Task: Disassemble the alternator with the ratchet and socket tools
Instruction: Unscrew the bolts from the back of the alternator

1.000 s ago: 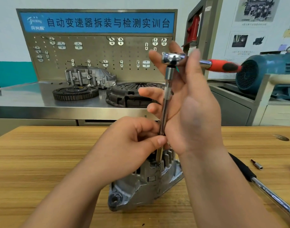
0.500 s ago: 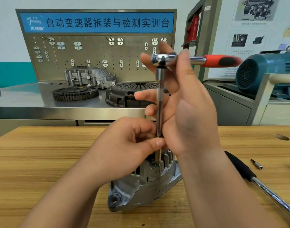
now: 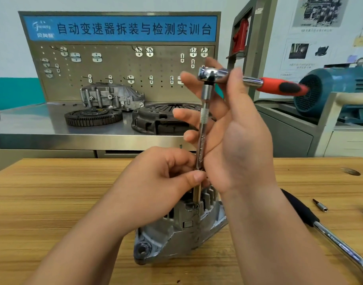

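The alternator [image 3: 176,233] sits on the wooden table [image 3: 53,202] right in front of me, tipped a bit on its side. My left hand [image 3: 156,186] pinches the low end of the extension bar [image 3: 203,128] between thumb and fingers, just above the alternator. The thin tip [image 3: 197,193] of the bar goes down among the fins on top. I cannot see the bolt it sits on.

My right hand [image 3: 238,136] is up high. Its thumb and first finger pinch the ratchet [image 3: 211,73] by its shiny head. The other fingers stick out straight behind the bar. The red handle points off to the right.

I think I am turning out a bolt. To do it well, I should hold the bar straight over the bolt so the tip does not slip off. My left hand should grip loosely so the bar can spin. I should push down a little as I swing the handle. The alternator could rock, so short, slow swings look best.
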Motion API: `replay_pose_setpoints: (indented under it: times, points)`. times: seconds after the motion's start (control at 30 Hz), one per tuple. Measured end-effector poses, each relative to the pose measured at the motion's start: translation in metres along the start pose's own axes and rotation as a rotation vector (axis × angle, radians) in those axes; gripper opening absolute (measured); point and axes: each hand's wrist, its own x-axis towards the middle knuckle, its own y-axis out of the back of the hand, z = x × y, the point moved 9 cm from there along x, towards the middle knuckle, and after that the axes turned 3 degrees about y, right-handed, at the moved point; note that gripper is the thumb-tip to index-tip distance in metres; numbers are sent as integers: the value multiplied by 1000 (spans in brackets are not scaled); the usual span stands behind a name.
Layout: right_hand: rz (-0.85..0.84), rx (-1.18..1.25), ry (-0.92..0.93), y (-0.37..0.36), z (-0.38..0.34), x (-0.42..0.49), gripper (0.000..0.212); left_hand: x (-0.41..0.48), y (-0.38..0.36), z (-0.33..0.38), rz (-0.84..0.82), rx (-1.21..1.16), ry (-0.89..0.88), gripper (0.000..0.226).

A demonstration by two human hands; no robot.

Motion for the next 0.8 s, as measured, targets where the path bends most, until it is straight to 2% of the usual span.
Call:
replay_pose_setpoints:
  times: [0.1,0.17,0.27,0.33,0.43,0.53,0.6,0.67,0.73,0.8]
  points:
    - [1,-121,157,-5,-13,-2,24,1,1,-4,43,11,28,9]
    - [-20,-131,199,-9,-16,-3,22,0,2,-1,64,12,22,13]
    - [-54,-62,124,-12,-10,-4,22,-1,3,2,64,43,-9,25]
    - [-69,-1,16,-11,-3,-3,30,-1,3,3,31,29,-25,30]
    - [-67,52,-108,-7,5,0,45,-1,-3,2,-54,-29,-23,26]
    - [-42,-4,-45,-5,0,-1,38,0,-1,-1,-17,-53,9,10]
    - [-33,-63,51,-7,-7,-4,26,0,2,-2,39,-41,20,9]
    - [-28,-93,102,-10,-10,-5,23,-1,4,-1,76,-14,15,14]
    - [-24,-62,98,-10,-10,-4,24,-1,5,0,91,0,-3,20]
    - [-24,-4,38,-9,-6,-3,26,0,5,1,66,-6,-11,16]
